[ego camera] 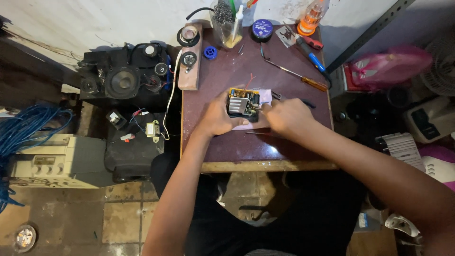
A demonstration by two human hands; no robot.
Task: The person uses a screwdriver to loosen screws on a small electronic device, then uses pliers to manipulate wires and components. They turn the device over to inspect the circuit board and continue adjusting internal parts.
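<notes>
Mid-desk (284, 151), the left hand (215, 118) has its fingers clamped on a small circuit board (243, 103), steadying it, while the right hand (284, 116) pinches something at its right edge; what, I cannot tell. Likely fine work on the board, calling for a firm hold

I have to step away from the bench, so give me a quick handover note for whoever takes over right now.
Left hand grips the left side of the small circuit board, steadying it on the maroon table.
Right hand is closed at the board's right edge; whether it holds a tool cannot be told.
Screwdrivers lie at the back right, a blue-lidded tin behind.
Board is open and exposed; how far the work has got cannot be told.
</notes>
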